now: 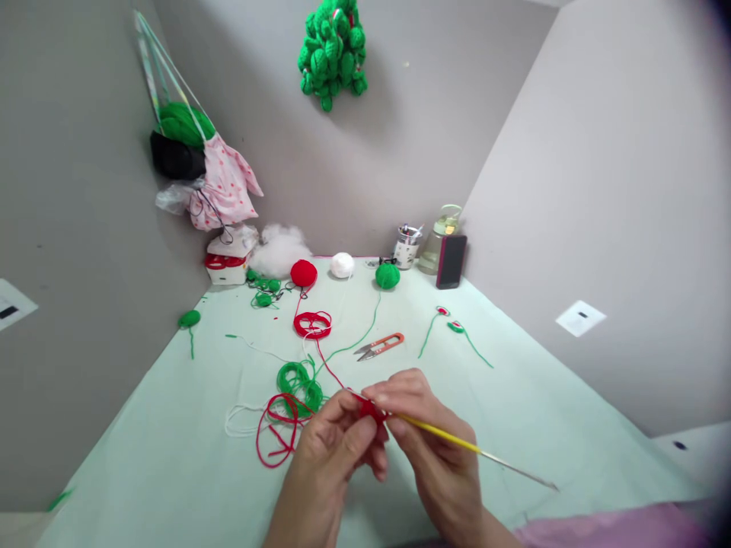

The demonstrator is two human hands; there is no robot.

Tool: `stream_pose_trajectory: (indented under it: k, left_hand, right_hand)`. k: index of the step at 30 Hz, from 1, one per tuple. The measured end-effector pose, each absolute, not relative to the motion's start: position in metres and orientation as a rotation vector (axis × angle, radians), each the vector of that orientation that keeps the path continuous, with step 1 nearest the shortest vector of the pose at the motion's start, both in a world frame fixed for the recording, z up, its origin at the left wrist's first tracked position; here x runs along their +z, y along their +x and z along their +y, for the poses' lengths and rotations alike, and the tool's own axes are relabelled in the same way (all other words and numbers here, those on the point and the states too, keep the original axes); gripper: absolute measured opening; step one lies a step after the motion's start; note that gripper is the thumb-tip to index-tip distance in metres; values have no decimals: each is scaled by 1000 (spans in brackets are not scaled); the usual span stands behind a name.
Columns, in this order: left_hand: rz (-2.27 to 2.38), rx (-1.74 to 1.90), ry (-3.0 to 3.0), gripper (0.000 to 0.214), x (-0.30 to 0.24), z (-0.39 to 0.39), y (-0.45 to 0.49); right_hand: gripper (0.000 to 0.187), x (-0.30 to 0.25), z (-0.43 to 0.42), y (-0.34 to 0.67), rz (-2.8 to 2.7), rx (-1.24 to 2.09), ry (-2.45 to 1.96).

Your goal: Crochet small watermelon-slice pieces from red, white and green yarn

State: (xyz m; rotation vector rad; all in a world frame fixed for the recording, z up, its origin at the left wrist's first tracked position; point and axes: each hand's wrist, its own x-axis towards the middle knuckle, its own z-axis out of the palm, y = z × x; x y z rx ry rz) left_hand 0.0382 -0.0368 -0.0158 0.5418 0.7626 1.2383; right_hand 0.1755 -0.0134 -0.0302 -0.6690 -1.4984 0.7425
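My left hand (343, 441) is closed on a small red crochet piece (372, 412), pinched between thumb and fingers and largely covered by them. My right hand (431, 445) grips a crochet hook (451, 437) with a yellow handle, its bare metal end pointing down to the right. The hook's working tip is at the red piece, where fingers partly hide it. Red yarn (328, 367) runs from my left hand up to a loose red coil (312, 325) and on toward a red yarn ball (303, 272).
Orange thread snips (381, 346) lie beyond my hands. Tangled green yarn (300, 387) and loose white yarn (243, 422) are at left. Along the back stand a green ball (387, 275), white ball (342, 265), pen cup (407, 247), bottle (435, 247) and phone (451, 261).
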Motion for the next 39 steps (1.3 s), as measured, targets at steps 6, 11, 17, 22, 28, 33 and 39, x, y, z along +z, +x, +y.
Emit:
stream_pose_trajectory:
  k: [6, 11, 17, 22, 28, 33, 39]
  left_hand:
    - [888, 1349, 577, 28, -24, -30, 28]
    - [954, 1412, 551, 33, -21, -32, 31]
    - [947, 1437, 544, 40, -15, -32, 30]
    - [928, 1439, 508, 33, -15, -33, 28]
    - [949, 1508, 558, 31, -20, -32, 31]
    - [950, 1486, 654, 34, -27, -30, 26]
    - [975, 1470, 681, 34, -31, -30, 22]
  right_hand:
    - [13, -36, -9, 175, -1165, 1107, -740]
    - [16, -37, -11, 174, -1017, 1244, -771]
    - [15, -34, -10, 173, -1006, 1217, -734]
    - [13, -33, -9, 174, -1115, 1185, -671]
    - [18, -35, -17, 179, -1386, 893, -698]
    - [20, -32, -21, 181, -1495, 724, -733]
    - [20, -30, -19, 180, -1492, 697, -737]
